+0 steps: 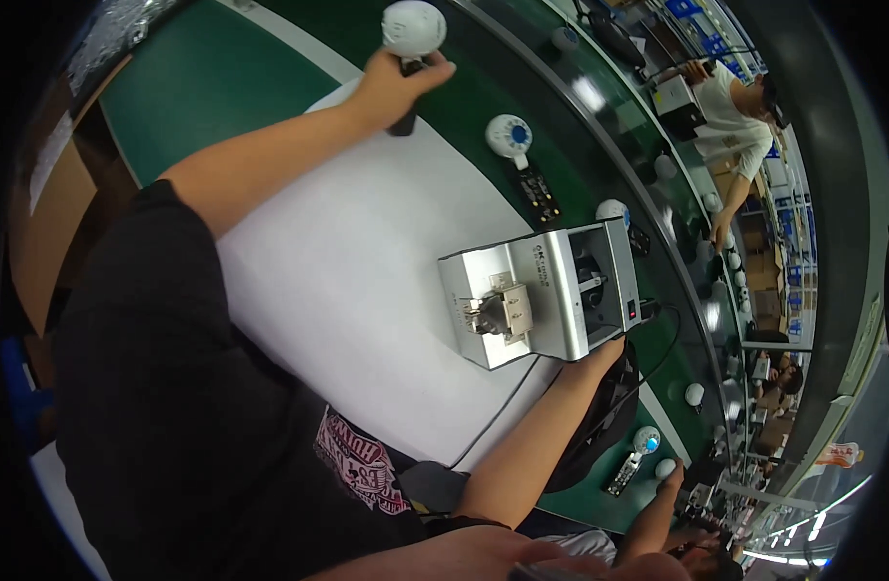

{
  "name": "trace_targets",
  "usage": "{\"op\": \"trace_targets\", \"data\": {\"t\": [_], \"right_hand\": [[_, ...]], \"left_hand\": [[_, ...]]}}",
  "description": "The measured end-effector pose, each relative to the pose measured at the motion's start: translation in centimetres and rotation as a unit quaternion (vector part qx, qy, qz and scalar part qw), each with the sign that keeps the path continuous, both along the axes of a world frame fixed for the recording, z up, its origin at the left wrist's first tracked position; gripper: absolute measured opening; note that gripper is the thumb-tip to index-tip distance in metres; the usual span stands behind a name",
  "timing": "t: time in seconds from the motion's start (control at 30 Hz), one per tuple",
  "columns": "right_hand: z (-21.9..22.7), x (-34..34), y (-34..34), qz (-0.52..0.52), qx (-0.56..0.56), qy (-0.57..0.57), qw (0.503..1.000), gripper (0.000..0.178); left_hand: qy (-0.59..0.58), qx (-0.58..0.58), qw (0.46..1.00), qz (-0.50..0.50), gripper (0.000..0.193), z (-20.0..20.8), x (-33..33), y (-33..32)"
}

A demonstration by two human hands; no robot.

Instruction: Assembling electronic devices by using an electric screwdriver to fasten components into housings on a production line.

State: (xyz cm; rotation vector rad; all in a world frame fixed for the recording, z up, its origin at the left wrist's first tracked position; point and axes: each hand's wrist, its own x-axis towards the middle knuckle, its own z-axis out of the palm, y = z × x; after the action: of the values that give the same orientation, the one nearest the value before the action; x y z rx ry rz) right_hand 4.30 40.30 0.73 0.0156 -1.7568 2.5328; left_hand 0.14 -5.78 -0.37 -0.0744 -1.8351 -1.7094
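The wearer's black shirt (183,387) lies nearest, filling the view from 7 to 9 o'clock; from its sleeve the left arm (280,165) stretches out nearly straight toward 12 o'clock, and there the left hand (401,85) is curled round the dark neck of a white bulb (413,27), one digit reaching toward 3 o'clock, the dark stem (403,124) showing below the palm; the right arm (532,426) slants up from 5 o'clock, and the right hand (611,349) slips behind the lower edge of a silver box (564,310), so I cannot tell whether its fingers grip or lie spread.

The box sits at 3 o'clock, a metal block (512,310) in its open recess and a black cord (674,334) looping beside it; a white sheet (357,242) spreads toward 10 o'clock; on the green belt (454,107), a second bulb (508,136) with a blue spot and dark strip lies at 1 o'clock, a third (613,211) at 2; a co-worker (735,116) in white reaches down beyond, also at 2; another person's hand (672,474) touches a small white ball (665,469) between 4 and 5.
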Motion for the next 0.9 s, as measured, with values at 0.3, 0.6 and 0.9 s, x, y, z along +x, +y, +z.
{"op": "trace_targets", "data": {"t": [0.3,0.6,0.9], "right_hand": [[3.7,9.5,14.0,-0.281,0.247,-0.046,0.926,0.044],[7.3,10.0,18.2,-0.414,0.473,-0.049,0.776,0.044],[-0.4,-0.9,0.5,0.050,0.303,0.113,0.945,0.048]], "left_hand": [[-0.051,0.163,0.941,-0.293,0.061,1.4,5.2,4.1],[-0.150,0.281,0.925,-0.207,0.066,0.9,4.4,3.6],[-0.093,0.108,0.985,-0.101,0.069,-0.3,4.0,3.4]]}}
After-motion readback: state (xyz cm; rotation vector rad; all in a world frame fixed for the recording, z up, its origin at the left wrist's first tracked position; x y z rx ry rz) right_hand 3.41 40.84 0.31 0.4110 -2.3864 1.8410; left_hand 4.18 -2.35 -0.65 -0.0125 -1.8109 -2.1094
